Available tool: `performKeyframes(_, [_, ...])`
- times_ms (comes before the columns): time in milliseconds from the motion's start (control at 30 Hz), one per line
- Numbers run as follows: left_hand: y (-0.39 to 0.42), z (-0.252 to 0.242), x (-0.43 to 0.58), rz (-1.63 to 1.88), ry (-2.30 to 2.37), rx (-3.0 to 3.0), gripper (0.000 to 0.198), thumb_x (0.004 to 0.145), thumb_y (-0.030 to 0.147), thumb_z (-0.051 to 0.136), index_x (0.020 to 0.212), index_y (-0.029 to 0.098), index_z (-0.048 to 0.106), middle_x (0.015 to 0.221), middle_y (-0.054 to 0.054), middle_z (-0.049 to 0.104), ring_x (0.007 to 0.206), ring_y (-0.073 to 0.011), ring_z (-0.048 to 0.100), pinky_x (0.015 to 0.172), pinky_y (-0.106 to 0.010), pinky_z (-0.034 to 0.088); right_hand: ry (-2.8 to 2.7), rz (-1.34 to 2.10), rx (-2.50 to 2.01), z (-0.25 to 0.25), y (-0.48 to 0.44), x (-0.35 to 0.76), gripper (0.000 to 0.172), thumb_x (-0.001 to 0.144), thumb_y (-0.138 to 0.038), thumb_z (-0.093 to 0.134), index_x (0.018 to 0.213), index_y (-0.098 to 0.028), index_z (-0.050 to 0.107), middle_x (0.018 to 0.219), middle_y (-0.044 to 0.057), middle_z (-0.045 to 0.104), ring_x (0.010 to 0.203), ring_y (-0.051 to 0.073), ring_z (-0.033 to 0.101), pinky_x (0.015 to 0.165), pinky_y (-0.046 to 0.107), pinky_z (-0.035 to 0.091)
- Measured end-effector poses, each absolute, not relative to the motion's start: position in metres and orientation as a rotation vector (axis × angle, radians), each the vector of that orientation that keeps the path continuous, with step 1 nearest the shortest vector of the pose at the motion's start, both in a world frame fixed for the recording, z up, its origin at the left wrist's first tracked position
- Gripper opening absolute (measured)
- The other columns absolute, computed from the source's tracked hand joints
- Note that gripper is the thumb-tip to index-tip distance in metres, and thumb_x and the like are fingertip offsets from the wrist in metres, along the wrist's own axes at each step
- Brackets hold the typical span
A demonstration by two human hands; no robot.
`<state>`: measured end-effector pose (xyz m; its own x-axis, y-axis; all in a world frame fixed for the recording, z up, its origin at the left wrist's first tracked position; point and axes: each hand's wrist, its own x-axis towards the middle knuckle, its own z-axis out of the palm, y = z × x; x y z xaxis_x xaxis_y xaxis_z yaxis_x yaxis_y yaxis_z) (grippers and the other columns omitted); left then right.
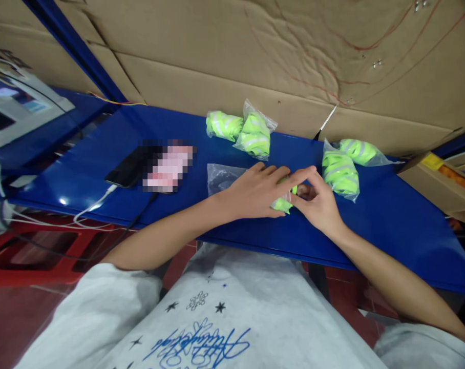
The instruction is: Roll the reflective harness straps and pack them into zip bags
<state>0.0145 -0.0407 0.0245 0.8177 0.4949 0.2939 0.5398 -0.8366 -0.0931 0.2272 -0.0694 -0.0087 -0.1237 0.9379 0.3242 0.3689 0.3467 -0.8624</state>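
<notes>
A neon yellow-green reflective fabric roll [281, 205] is mostly covered by my hands above the blue table. My left hand [253, 192] lies over it from the left, palm down, with its fingers curled around it. From the right, my right hand [321, 204] pinches at its end, thumb and forefinger meeting near the left fingertips. A clear plastic bag [222, 177] sticks out to the left from under my left hand. Whether the roll lies inside this bag, I cannot tell.
Bagged neon rolls lie at the back: a pair at centre [254, 134] and another pair at right [340, 173]. Tweezers [326, 122] lean on the cardboard wall. At left are a black phone [127, 166] with a white cable and a pixelated pink item [169, 166]. A cardboard box [434, 184] stands right.
</notes>
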Motion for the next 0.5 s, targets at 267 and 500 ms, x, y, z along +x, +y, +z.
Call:
performKeyframes(267, [-0.051, 0.030, 0.022, -0.329, -0.817, -2.685, 0.078, 0.106, 0.030, 0.051, 0.175, 0.022, 0.015, 0.132, -0.012, 0.068, 0.102, -0.0292, 0.067, 0.081, -0.040, 0.044, -1.989, 1.071, -0.980, 0.008, -0.079, 0.225, 0.058, 0.103, -0.072, 0.052, 0.102, -0.019, 0.076, 0.093, 0.007, 0.074, 0.081, 0.019, 0.069, 0.068, 0.031, 0.059])
performKeyframes(500, [-0.063, 0.039, 0.053, -0.283, -0.910, -2.740, 0.074, 0.105, 0.010, 0.037, 0.175, 0.025, 0.018, 0.126, -0.012, 0.068, 0.099, -0.0281, 0.069, 0.081, -0.041, 0.050, -1.968, 1.278, -0.857, 0.000, -0.074, 0.234, 0.056, 0.097, -0.070, 0.065, 0.125, -0.022, 0.072, 0.111, 0.007, 0.078, 0.100, 0.024, 0.076, 0.087, 0.039, 0.066])
